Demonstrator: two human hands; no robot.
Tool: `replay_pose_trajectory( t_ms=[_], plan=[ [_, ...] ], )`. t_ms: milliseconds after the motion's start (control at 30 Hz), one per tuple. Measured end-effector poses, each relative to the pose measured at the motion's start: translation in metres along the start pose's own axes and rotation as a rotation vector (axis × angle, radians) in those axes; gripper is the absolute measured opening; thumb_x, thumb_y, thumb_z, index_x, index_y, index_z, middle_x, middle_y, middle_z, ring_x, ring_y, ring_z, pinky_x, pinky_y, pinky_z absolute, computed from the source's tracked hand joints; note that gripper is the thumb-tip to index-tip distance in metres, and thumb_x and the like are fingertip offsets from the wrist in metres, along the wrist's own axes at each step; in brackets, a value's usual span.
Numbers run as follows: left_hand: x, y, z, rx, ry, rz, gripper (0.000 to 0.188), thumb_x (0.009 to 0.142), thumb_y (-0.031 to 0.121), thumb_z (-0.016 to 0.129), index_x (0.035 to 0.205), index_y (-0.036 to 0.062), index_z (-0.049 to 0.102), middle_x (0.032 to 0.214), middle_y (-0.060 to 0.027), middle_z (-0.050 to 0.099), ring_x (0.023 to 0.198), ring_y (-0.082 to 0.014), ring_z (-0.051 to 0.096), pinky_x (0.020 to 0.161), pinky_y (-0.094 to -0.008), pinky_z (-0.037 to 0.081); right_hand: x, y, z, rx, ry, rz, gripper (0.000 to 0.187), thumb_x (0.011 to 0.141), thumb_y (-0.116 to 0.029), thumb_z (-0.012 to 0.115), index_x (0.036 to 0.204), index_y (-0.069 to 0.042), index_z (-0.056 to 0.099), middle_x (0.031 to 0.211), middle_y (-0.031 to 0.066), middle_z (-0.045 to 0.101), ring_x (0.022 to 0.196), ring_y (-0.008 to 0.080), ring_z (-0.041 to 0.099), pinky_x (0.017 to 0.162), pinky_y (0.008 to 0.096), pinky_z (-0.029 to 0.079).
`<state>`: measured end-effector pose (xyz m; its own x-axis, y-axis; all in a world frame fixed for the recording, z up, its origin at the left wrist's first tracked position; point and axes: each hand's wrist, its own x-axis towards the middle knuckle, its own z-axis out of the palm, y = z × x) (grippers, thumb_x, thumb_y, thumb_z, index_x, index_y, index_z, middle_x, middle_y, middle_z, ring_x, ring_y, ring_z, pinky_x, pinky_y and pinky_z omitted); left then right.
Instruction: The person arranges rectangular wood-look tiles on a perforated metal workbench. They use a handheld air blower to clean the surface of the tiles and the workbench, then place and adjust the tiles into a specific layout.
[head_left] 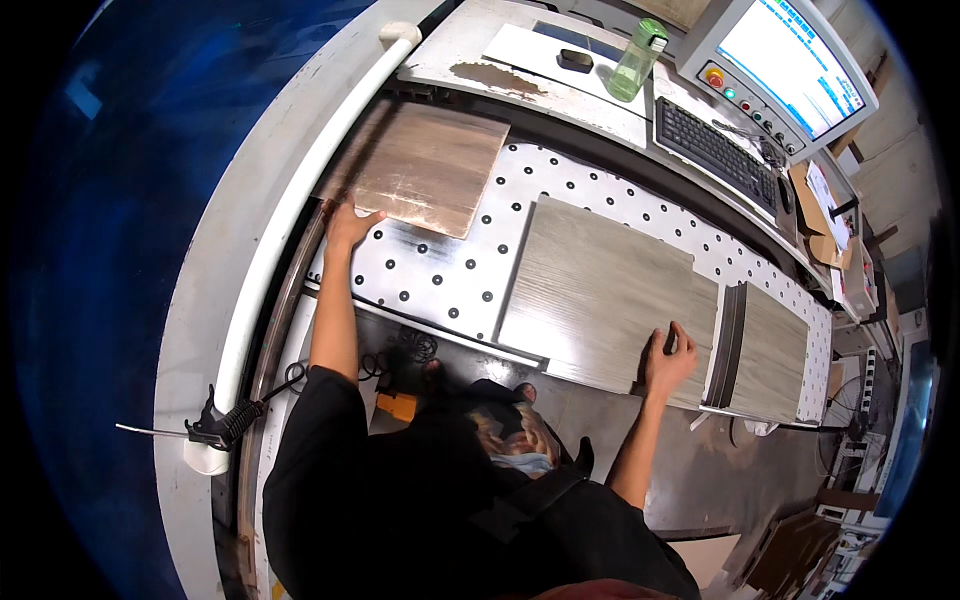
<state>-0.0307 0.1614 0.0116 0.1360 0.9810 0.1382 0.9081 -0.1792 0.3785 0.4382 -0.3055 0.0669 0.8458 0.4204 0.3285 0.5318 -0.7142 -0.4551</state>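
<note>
At the far left of the perforated white table (455,270), my left hand (346,226) touches the near corner of a brown wood-grain panel (430,165). Its thumb is spread along the panel's near edge, and the fingers are partly hidden. My right hand (673,365) is over a grey-brown wood-grain panel (595,290) near its right side. Its fingers are bent, with thumb and forefinger apart and a dark gap between them; nothing held shows there. Further right stand dark narrow strips (728,345) beside another grey-brown panel (775,355).
A white rail (300,200) and machine body curve along the left. Behind the table are a green bottle (637,62), a small black object (575,61), a keyboard (715,150) and a monitor with buttons (790,65). A coiled cable (405,350) hangs below the table.
</note>
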Motion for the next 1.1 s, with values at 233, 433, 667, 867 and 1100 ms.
replay_pose_trajectory(
  t_ms=[233, 433, 667, 867, 1100],
  plan=[
    [-0.004, 0.000, -0.017, -0.265, -0.129, -0.108, 0.106, 0.073, 0.056, 0.081, 0.152, 0.0004, 0.039, 0.152, -0.0309, 0.042, 0.144, -0.0425, 0.038, 0.119, -0.0429, 0.031, -0.013, -0.116, 0.059, 0.385, -0.063, -0.141, 0.037, 0.079, -0.019, 0.076, 0.114, -0.007, 0.071, 0.120, 0.0211, 0.063, 0.112, 0.0376, 0.059, 0.098, 0.0456, 0.045],
    [-0.047, -0.015, -0.011, -0.412, 0.513, -0.258, 0.078, 0.096, 0.049, 0.062, 0.146, -0.0076, 0.044, 0.149, -0.0315, 0.045, 0.142, -0.0439, 0.039, 0.120, -0.0461, 0.028, -0.058, -0.210, 0.051, 0.940, -0.667, -0.053, 0.037, 0.088, -0.016, 0.071, 0.123, -0.005, 0.066, 0.131, 0.0217, 0.061, 0.123, 0.0393, 0.056, 0.109, 0.0433, 0.042],
    [-0.116, 0.073, 0.018, -0.109, 0.023, -0.116, 0.106, 0.088, 0.071, 0.056, 0.152, -0.0098, 0.032, 0.162, -0.0341, 0.017, 0.154, -0.0447, 0.009, 0.121, -0.0611, 0.001, -0.140, -0.205, 0.067, 0.299, -0.854, -0.834, 0.072, 0.084, -0.028, 0.076, 0.148, -0.015, 0.048, 0.158, 0.0363, 0.020, 0.149, 0.0546, 0.014, 0.122, 0.0584, 0.016],
    [-0.085, 0.092, 0.027, -0.123, -0.010, -0.214, 0.113, 0.088, 0.069, 0.059, 0.152, -0.0166, 0.022, 0.162, -0.0372, 0.008, 0.154, -0.0463, -0.003, 0.119, -0.0639, -0.005, -0.137, -0.201, 0.071, 0.157, -0.857, -0.986, 0.093, 0.080, -0.029, 0.080, 0.158, -0.021, 0.031, 0.160, 0.0361, 0.012, 0.150, 0.0543, 0.009, 0.123, 0.0587, 0.014],
    [-0.033, 0.117, 0.032, -0.102, -0.030, -0.321, 0.118, 0.085, 0.068, 0.063, 0.152, -0.0172, 0.016, 0.161, -0.0389, 0.004, 0.151, -0.0521, -0.008, 0.118, -0.0662, -0.007, -0.137, -0.201, 0.073, 0.179, -0.875, -0.977, 0.093, 0.081, -0.030, 0.080, 0.159, -0.022, 0.029, 0.162, 0.0342, 0.011, 0.151, 0.0528, 0.008, 0.123, 0.0580, 0.014]
  ],
)
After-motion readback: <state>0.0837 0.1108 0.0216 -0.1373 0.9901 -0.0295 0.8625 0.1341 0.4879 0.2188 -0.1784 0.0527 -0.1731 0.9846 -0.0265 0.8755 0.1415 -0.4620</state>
